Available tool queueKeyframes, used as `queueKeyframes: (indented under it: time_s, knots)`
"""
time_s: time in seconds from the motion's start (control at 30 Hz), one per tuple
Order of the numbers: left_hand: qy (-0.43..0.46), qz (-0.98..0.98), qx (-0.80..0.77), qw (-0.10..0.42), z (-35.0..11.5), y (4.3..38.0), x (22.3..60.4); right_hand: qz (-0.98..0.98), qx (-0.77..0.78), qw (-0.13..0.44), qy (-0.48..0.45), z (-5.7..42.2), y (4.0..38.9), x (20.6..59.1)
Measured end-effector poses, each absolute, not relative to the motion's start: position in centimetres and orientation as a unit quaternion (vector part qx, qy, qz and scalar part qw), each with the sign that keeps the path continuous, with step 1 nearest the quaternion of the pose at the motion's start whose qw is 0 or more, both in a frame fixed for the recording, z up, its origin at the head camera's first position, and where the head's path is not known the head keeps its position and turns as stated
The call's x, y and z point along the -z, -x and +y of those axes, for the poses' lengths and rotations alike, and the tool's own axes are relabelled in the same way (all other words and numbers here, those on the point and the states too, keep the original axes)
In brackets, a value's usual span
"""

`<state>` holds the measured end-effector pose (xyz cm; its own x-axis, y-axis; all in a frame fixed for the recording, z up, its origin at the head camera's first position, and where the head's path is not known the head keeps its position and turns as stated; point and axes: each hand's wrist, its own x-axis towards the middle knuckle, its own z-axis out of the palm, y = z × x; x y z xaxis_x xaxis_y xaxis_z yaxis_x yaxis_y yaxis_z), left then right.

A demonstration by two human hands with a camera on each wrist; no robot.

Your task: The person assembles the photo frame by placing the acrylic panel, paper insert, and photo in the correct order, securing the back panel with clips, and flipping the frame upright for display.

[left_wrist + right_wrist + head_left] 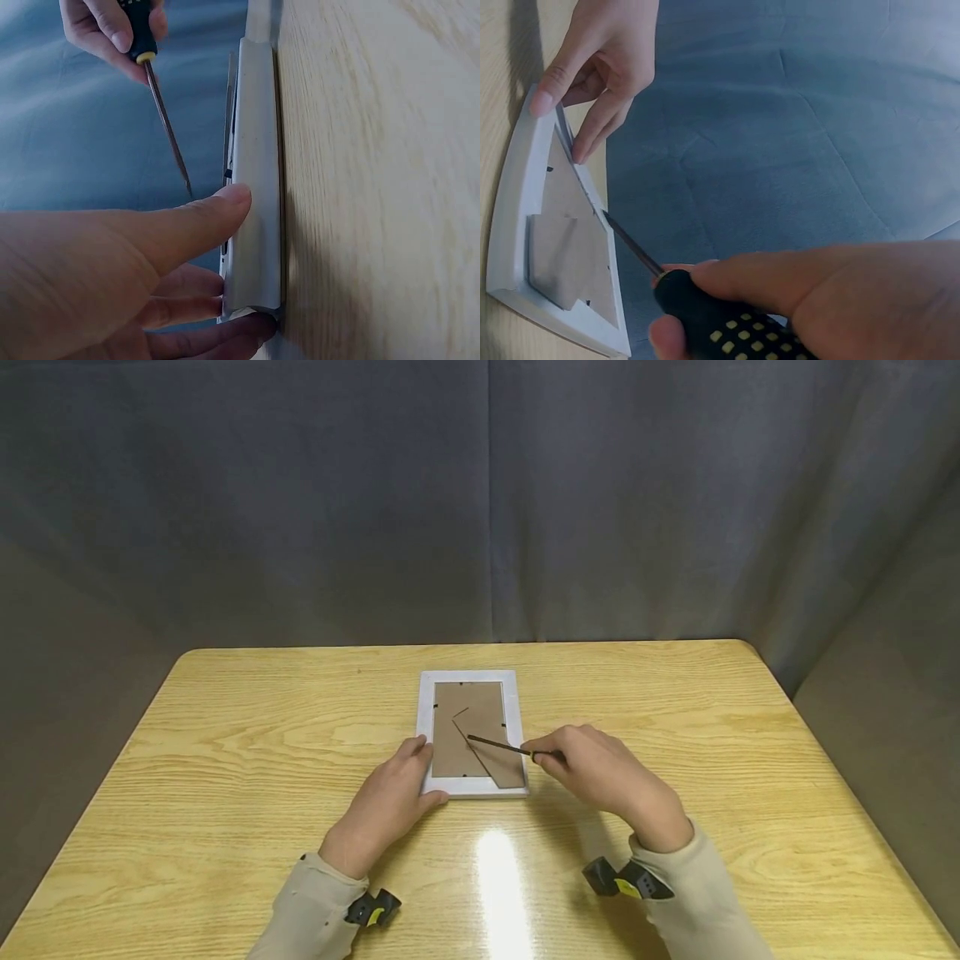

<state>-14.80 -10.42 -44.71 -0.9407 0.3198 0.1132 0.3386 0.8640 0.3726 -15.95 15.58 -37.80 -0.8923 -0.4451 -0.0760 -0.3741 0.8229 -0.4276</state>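
Observation:
A white picture frame [468, 677] lies back side up on the table, showing its brown backing board [450, 747] and small black tabs [504, 725] along the inner edge. An angled stand flap [510, 772] is on the board, its end overlapping the frame's near right corner. My left hand [386, 802] holds the frame at its near left corner, thumb on the near side and fingers along the left side. In my right hand [603, 772] is a screwdriver [712, 319] with a dark, yellow-dotted handle. Its tip hangs above the board, apart from it in the left wrist view.
The frame rests on a light wood-grain table [262, 735] with rounded far corners. Behind and at both sides hang dark grey curtains [300, 510]. A bright reflection shines on the tabletop between my forearms.

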Motion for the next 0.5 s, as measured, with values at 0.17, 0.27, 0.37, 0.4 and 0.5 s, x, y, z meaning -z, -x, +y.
queueKeyframes:
  time_s: [0.17, 0.27, 0.37, 0.4, 0.5]
  knots:
    - [0.169, -0.965, 0.199, 0.024, -10.43, 14.81, 44.73, 0.949, 0.201, 0.115, 0.216, 15.55, 15.57, 37.47]
    - [0.167, -0.965, 0.200, 0.020, -10.42, 14.80, 44.76, 0.944, 0.203, 0.125, 0.229, 15.53, 15.39, 37.39]
    - [0.167, -0.965, 0.201, 0.020, -10.43, 14.79, 44.76, 0.939, 0.205, 0.126, 0.247, 15.62, 15.28, 37.33]
    - [0.167, -0.965, 0.201, 0.022, -10.43, 14.80, 44.76, 0.938, 0.206, 0.125, 0.251, 15.67, 15.24, 37.28]
    - [0.169, -0.964, 0.201, 0.024, -10.46, 14.82, 44.76, 0.935, 0.205, 0.122, 0.261, 15.82, 15.14, 37.11]
